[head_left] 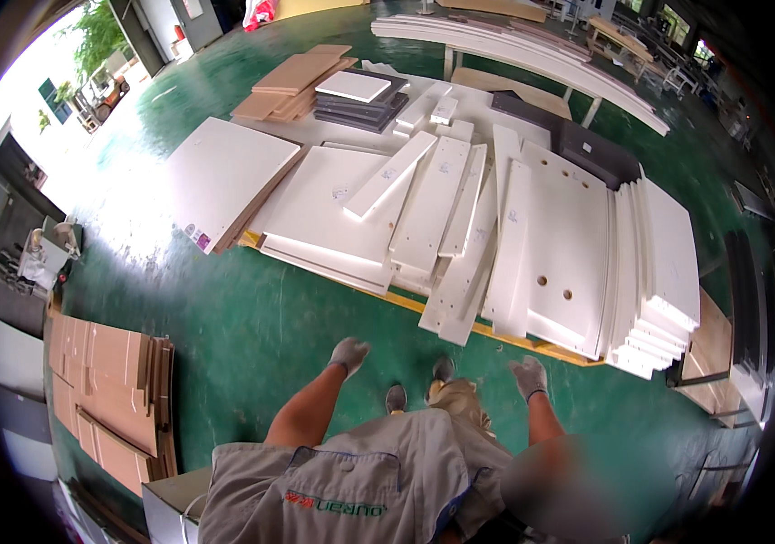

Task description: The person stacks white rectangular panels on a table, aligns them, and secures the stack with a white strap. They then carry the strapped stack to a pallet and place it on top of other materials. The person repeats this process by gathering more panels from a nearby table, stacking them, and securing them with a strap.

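My left hand (348, 354) wears a grey work glove and hangs over the green floor, fingers loosely curled, holding nothing. My right hand (528, 375), gloved the same way, hangs at my side near the front edge of a low pile of white furniture panels (433, 208); it also holds nothing. The nearest panels are long white strips (460, 299) lying slanted at the pile's front. My feet in grey shoes (419, 385) stand between the hands, a short step from the pile.
A stack of white boards (659, 272) leans at the pile's right. Brown boards (292, 82) and dark panels (360, 109) lie farther back. Flat cardboard pieces (111, 399) stand at the left. A long trestle table with white strips (532, 54) crosses the back.
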The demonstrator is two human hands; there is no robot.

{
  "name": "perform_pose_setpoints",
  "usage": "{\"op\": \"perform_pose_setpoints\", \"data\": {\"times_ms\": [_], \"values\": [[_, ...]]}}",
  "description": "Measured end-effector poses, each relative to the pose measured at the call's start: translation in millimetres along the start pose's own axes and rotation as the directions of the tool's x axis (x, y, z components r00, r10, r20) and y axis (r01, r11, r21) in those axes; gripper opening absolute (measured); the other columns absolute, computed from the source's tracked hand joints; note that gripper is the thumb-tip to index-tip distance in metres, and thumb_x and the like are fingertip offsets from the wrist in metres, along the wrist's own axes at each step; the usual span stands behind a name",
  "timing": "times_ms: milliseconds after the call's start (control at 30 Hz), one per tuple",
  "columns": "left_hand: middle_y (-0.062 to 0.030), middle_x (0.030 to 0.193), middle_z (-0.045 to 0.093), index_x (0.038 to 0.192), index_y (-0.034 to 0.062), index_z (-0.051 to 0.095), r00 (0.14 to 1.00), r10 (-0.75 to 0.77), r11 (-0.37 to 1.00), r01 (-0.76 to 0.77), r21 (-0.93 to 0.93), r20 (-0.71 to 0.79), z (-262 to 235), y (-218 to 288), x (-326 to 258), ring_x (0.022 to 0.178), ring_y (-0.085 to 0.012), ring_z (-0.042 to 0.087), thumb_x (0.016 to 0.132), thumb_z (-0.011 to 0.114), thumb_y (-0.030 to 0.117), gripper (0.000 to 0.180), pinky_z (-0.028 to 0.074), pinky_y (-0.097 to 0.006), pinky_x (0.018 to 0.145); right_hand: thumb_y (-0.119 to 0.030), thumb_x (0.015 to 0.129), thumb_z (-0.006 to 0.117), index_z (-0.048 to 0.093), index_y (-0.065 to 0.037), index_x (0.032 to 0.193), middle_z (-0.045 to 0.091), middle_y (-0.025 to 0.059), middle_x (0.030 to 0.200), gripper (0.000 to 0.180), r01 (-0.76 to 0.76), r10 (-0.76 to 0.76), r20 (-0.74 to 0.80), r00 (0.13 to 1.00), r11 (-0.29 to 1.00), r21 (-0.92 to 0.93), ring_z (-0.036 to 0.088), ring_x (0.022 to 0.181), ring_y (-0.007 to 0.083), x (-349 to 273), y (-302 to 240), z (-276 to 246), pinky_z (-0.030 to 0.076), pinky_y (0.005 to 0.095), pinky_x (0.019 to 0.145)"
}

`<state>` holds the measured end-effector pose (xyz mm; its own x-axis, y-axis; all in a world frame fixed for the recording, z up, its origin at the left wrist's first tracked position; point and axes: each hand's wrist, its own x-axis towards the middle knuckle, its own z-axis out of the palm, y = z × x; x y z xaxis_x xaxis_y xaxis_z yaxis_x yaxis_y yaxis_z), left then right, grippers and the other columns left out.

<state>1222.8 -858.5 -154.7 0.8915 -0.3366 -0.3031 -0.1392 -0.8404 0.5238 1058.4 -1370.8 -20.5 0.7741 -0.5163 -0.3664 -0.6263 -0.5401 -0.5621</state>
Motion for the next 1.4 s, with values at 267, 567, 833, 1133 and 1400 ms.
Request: {"op": "perform_pose_setpoints", "data": {"times_ms": [267,567,833,1133,1400], "values": [[-0.0175,0.094,0.076,0.099,-0.0009,0.075,0.982,-0.156,0.927,0.108,-0.359,-0.107,-60,107,99,0.09,-0.032,0.072,0.093,0.067,0.039,0.042,0.055,-0.045,0.083,-0.052,0.087,0.078,0.047,0.008,0.148,0.049,0.0307,0.151,0.091,-0.089,0.066,-0.377,0.924,0.995,-0.043,0.053,0.136,0.0437,142,-50,-11,0.042,0.0446,0.116],[-0.0151,0.076,0.07,0.088,-0.0029,0.073,0.807,-0.56,0.551,0.531,-0.643,0.187,-74,-1,115,0.058,-0.0275,0.064,0.093,0.07,0.055,0.058,0.052,-0.043,0.058,-0.054,0.091,0.071,0.039,0.008,0.154,0.034,0.0282,0.164,0.093,-0.113,0.01,-0.259,0.966,0.915,-0.388,0.034,0.152,0.0395,188,-125,15,0.032,0.0434,0.124],[-0.0106,0.135,0.063,0.144,0.0055,0.05,0.831,-0.489,-0.585,-0.084,-0.807,0.267,-136,-91,232,0.126,-0.0315,0.061,0.093,0.078,0.042,0.068,0.055,-0.049,0.099,-0.037,0.087,0.08,0.046,0.004,0.147,0.054,0.0279,0.146,0.081,0.132,-0.191,-0.217,0.957,0.956,-0.26,0.05,0.137,0.0422,128,-232,89,0.039,0.0438,0.118],[-0.0101,0.126,0.066,0.134,0.0059,0.061,0.712,-0.601,-0.32,0.201,-0.926,0.363,-216,-104,211,0.106,-0.0307,0.068,0.088,0.082,0.04,0.062,0.057,-0.051,0.081,-0.04,0.086,0.077,0.05,0.004,0.145,0.059,0.0269,0.141,0.079,0.315,-0.264,0.288,0.92,0.938,-0.147,0.056,0.132,0.0411,53,-393,238,0.045,0.043,0.112],[-0.0142,0.134,0.062,0.144,0.0023,0.053,0.697,-0.71,0.118,0.254,-0.96,0.097,-186,-167,172,0.121,-0.0334,0.062,0.086,0.082,0.045,0.077,0.054,-0.05,0.098,-0.047,0.088,0.073,0.048,-0.001,0.149,0.052,0.0258,0.148,0.08,0.016,0.009,0.152,0.988,0.986,-0.164,0.053,0.135,0.0408,57,-416,283,0.044,0.0459,0.113]]}}
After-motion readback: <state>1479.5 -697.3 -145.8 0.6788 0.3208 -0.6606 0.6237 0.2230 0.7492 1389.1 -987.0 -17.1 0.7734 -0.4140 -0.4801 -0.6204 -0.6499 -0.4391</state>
